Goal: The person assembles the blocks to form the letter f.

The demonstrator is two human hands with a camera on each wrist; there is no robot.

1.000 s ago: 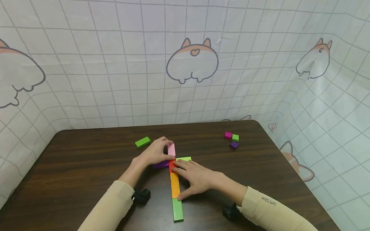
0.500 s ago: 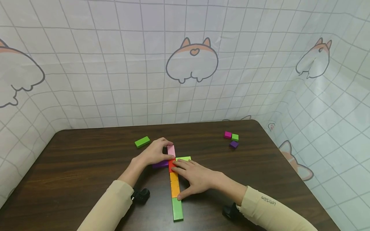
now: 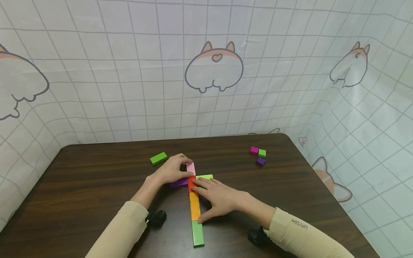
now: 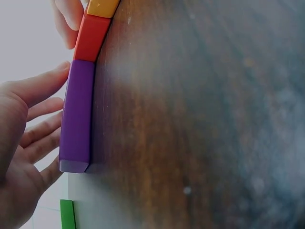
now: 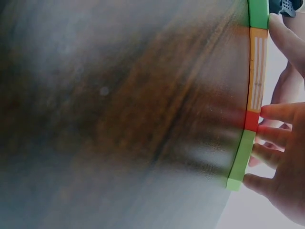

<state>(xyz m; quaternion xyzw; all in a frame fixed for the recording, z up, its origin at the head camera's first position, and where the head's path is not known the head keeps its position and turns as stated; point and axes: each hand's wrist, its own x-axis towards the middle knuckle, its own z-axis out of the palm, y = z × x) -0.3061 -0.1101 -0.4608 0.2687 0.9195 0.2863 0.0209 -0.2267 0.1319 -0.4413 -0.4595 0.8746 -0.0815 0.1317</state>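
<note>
Six-block cross (image 3: 195, 206): left grip (image 3: 172, 170) pinches pink block (image 3: 191, 168), right grip (image 3: 220, 197) splayed against it; 10 o'clock, one green block (image 3: 158, 158); 2 o'clock, three small blocks (image 3: 262, 153).

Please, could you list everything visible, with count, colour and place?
Table: 1, dark brown, lower head view
Red block: 1, red, middle of table
Pink block: 1, pink, beyond red
Orange block: 1, orange, nearer than red
Green block: 1, green, nearer than orange
Purple block: 1, purple, left of red
Light green block: 1, light green, right of red
Loose green block: 1, green, left of pink
Small blocks: 3, magenta, green, purple, far right
Printed cloth: 1, white, behind table
Wrist devices: 2, black, lower head view
Sleeves: 2, cream, lower head view
Left hand: 1, bare, at pink block
Right hand: 1, bare, over red
</note>
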